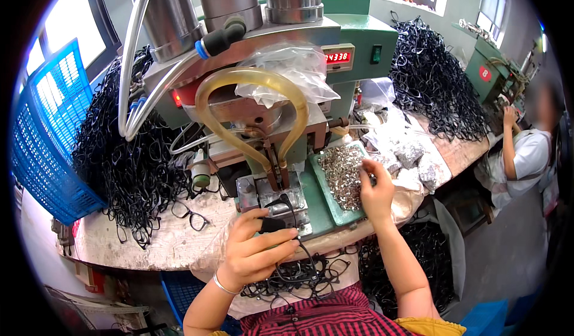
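Observation:
My left hand [257, 249] is closed on a black eyeglass frame [288, 203], one end of which rests at the metal fixture [247, 186] under the machine's copper-coloured jaws [278, 179]. A dark cover wraps one of that hand's fingers. Over the right side of a green tray [323, 188], my right hand [378, 194] has its fingertips drawn together. The tray holds a heap of tiny metal parts [342, 177]. Whatever the right fingertips pinch, if anything, is too small to make out. More black frames [305, 271] lie in my lap, below the table edge.
A green press [365, 37] with steel cylinders and a looped yellowish hose [254, 76] rises ahead. Heaps of black frames lie at left [119, 150] and back right [433, 76]. A blue basket [51, 144] leans at far left. Plastic bags [412, 156] lie beside the tray. Another person [529, 156] works at far right.

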`<state>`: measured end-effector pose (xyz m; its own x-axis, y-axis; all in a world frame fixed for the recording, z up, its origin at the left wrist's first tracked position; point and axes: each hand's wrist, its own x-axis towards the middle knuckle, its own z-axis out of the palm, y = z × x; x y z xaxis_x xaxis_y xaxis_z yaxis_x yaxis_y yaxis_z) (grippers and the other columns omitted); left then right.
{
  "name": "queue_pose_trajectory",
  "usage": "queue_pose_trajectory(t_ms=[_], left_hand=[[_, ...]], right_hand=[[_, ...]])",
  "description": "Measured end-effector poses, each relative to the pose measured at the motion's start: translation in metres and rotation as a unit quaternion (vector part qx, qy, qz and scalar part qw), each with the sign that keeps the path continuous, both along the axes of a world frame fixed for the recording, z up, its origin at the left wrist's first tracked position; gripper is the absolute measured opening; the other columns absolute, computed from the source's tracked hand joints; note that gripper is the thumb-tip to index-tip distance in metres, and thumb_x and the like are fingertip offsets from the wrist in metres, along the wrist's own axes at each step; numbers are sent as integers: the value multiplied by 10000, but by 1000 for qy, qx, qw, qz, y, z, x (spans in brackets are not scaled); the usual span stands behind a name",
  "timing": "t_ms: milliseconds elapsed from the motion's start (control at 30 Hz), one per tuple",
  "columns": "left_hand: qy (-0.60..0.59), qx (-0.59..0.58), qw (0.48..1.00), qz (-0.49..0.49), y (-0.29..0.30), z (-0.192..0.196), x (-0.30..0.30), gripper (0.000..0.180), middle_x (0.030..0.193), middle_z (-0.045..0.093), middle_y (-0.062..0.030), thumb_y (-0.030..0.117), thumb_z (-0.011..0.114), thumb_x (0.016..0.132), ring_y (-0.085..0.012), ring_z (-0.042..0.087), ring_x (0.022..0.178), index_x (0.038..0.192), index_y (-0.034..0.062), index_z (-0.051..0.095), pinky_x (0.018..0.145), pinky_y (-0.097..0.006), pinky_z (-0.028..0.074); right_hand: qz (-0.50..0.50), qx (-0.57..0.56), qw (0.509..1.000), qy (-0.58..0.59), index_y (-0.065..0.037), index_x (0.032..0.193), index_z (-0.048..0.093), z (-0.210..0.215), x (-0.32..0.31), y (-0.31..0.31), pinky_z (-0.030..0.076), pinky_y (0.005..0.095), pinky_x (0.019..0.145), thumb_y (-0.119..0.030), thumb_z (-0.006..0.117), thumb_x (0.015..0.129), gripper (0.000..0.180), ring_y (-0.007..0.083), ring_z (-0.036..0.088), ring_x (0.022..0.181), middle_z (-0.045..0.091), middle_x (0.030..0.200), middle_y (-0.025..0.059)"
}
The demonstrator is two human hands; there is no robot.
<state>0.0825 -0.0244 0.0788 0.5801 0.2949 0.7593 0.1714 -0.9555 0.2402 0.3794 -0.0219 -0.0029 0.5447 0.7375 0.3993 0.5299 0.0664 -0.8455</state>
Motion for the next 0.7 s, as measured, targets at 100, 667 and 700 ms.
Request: queue_pose_trajectory(t_ms=[100,667,700], left_hand=[[16,-14,1000,3,2,2,0,168,1031,759,-43,133,768,804,-245,637,861,972,121,764,953,-498,516],[2,-68,869,491,41,-80,-189,267,1028,682,-143,-6,662,842,-323,629,994,1102,49,683,897,-383,496],[108,-93,855,498,47,-90,-190,289,1004,675,-143,-24,646,808,-340,619,981,1083,57,683,879,-408,491]], right_hand=[[102,26,940,-324,-149,1054,717,-4,-19,0,546,432,833,-132,704,817,238,339,609,1132,663,1160,150],[57,-21,990,-125,-3,908,704,-2,11,22,519,343,673,-29,721,850,66,260,666,711,692,809,135],[60,21,987,-145,-10,914,711,-2,2,25,524,344,687,-22,715,853,63,265,671,729,697,818,133]])
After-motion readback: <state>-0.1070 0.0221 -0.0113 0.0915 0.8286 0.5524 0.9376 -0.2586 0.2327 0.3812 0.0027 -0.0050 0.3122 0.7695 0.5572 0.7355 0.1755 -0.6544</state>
